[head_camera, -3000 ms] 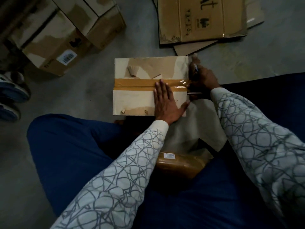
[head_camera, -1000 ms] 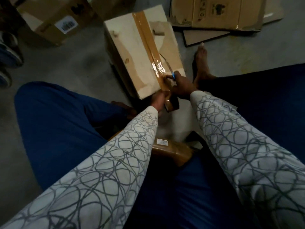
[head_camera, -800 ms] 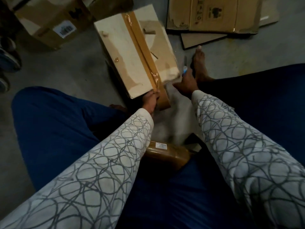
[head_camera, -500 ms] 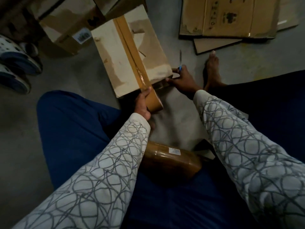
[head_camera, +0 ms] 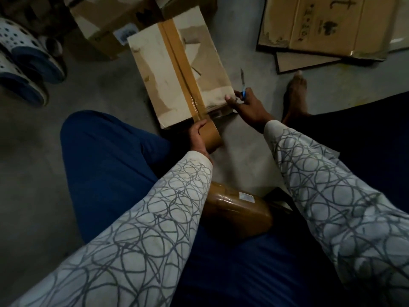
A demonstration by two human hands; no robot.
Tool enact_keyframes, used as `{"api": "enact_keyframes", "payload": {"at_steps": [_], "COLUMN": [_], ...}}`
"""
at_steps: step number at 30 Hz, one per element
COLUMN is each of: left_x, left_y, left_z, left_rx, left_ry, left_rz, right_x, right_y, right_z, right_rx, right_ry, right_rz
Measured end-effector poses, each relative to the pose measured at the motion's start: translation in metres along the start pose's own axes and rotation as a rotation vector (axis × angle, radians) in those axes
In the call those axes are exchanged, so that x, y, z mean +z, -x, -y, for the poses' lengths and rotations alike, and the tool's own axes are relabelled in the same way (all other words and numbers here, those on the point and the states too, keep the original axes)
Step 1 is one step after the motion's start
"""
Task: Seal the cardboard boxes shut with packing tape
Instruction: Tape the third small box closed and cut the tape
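Head view, dim light. Writing: flattened cardboard (head_camera: 321,25) on the floor at upper right carries dark print, one large character at the top edge and smaller marks below, none legible. White label (head_camera: 127,33) on the stacked boxes (head_camera: 106,18) behind is blurred. Small white sticker (head_camera: 246,196) on the wrapped pack of tape rolls (head_camera: 236,213) in the lap cannot be read.

Cardboard box (head_camera: 177,76) lies on the concrete floor (head_camera: 99,89) between the knees, turned at a slant. A brown tape strip (head_camera: 177,63) runs along its centre seam from the far edge to the near edge.

Left hand (head_camera: 198,136): fingers curled round the tape roll (head_camera: 212,136), thumb over its top, roll just at the box's near edge with the tape running onto the seam.

Right hand (head_camera: 247,107): fingers closed on a blue-handled cutter (head_camera: 242,85), possibly scissors, blade pointing away. Thumb tip presses the box's near right corner.

Bare foot (head_camera: 296,94) on the floor right of the box. Spotted sandals (head_camera: 22,56) at far left.
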State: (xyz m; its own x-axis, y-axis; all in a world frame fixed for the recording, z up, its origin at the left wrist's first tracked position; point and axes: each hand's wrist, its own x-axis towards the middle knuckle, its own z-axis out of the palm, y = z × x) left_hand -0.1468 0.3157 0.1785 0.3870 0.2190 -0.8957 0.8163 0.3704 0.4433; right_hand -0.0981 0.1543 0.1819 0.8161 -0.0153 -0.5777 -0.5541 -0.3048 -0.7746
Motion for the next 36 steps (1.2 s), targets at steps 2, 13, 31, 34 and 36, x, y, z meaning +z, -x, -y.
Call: {"api": "enact_keyframes", "payload": {"at_steps": [2,13,31,34,36], "left_x": [-0.002,-0.014,-0.022,-0.024,-0.024], "left_y": [0.002,-0.023,0.023,0.047,0.047], "left_z": [-0.003,0.009,-0.002,-0.014,-0.014], "left_rx": [0.000,0.088,-0.044,-0.038,-0.055], "left_ry": [0.027,-0.001,0.093,0.044,0.027], "left_rz": [-0.016,-0.113,-0.022,-0.001,0.010], "right_x": [0.002,0.015,0.050,0.051,0.051], "right_y": [0.002,0.018,0.055,0.056,0.056], "right_z": [0.001,0.006,0.017,0.017,0.016], "right_rx": [-0.004,-0.431,-0.438,-0.430,-0.424], "right_ry": [0.086,0.726,1.018,1.012,1.008], "right_rz": [-0.011,-0.114,0.086,0.079,0.070]}}
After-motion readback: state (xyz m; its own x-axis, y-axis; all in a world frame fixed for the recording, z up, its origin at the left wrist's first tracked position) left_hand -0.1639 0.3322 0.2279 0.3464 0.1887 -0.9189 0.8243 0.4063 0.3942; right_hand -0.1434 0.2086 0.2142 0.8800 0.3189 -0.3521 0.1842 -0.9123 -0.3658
